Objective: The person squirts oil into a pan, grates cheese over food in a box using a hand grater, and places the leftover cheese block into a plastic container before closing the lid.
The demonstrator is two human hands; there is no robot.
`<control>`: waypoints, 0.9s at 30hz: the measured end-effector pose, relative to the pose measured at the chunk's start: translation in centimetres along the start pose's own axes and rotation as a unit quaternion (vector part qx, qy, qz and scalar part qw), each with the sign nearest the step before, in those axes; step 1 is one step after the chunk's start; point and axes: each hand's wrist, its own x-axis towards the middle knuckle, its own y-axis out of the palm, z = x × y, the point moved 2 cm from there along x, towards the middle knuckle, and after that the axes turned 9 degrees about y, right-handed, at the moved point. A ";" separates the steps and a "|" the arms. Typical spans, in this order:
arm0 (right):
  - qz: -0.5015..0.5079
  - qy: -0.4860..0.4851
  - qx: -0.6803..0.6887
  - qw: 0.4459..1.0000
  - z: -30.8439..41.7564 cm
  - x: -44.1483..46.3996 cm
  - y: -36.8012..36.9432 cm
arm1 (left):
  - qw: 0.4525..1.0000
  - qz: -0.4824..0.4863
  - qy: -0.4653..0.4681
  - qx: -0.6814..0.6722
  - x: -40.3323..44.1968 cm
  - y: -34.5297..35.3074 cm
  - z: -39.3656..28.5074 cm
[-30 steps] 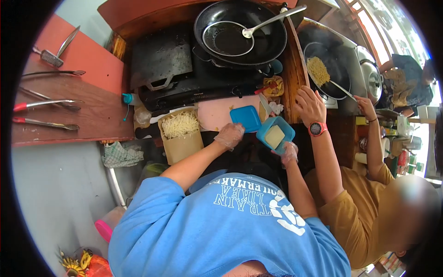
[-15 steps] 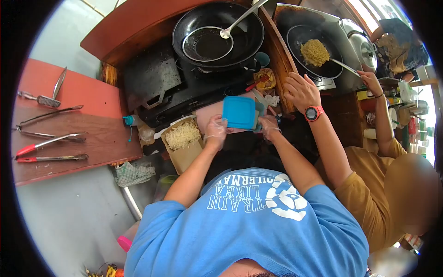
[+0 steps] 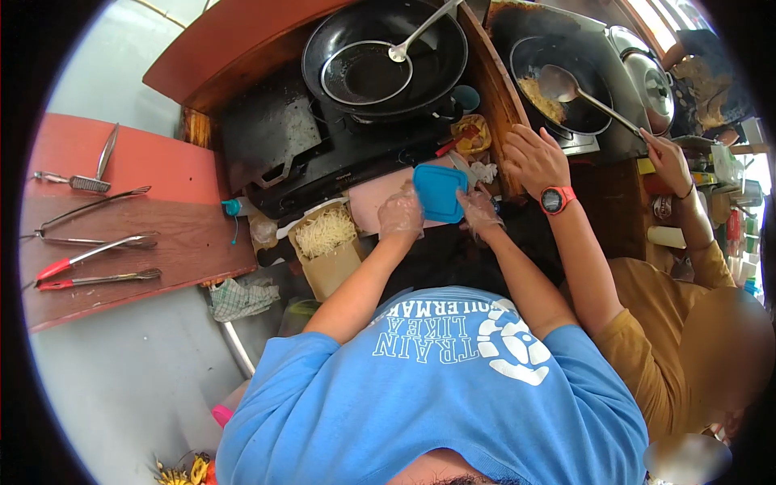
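Observation:
A square blue-lidded plastic container (image 3: 439, 194) is tilted above a pinkish cutting board (image 3: 368, 196). My right hand (image 3: 480, 210), in a clear plastic glove, grips the container's right side with the thumb at the lid's edge. On the opposite side, my left hand (image 3: 402, 214), also gloved, is closed at its left edge; the fingertips are smeared by motion. The container's underside is hidden. Left of the board, a cardboard box (image 3: 335, 271) holds pale shredded food (image 3: 325, 232).
A black wok (image 3: 436, 65) with a ladle (image 3: 398, 52) stands on the stove ahead. At right a co-worker's hand (image 3: 667, 162) holds a spatula (image 3: 558, 83) over a pan of food (image 3: 543, 101); their other hand (image 3: 533, 162) rests near the wooden divider. Tongs (image 3: 101, 279) lie on the left-hand shelf.
The blue-lidded container has shifted right and tilted, and my left hand has moved right with it. The co-worker's spatula has swung up over the food, which has moved left in the pan.

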 end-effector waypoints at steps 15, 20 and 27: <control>0.095 0.058 0.271 0.956 -3.3 1.4 1.6 | 0.918 0.092 0.354 0.156 3.6 -1.7 -2.4; 0.132 -0.023 0.381 0.915 -4.0 -0.1 1.6 | 0.933 0.081 0.335 0.103 4.1 -0.6 -3.4; 0.318 -0.031 0.266 0.910 2.9 -6.4 1.6 | 0.966 0.025 0.248 0.064 -2.9 -7.8 -2.0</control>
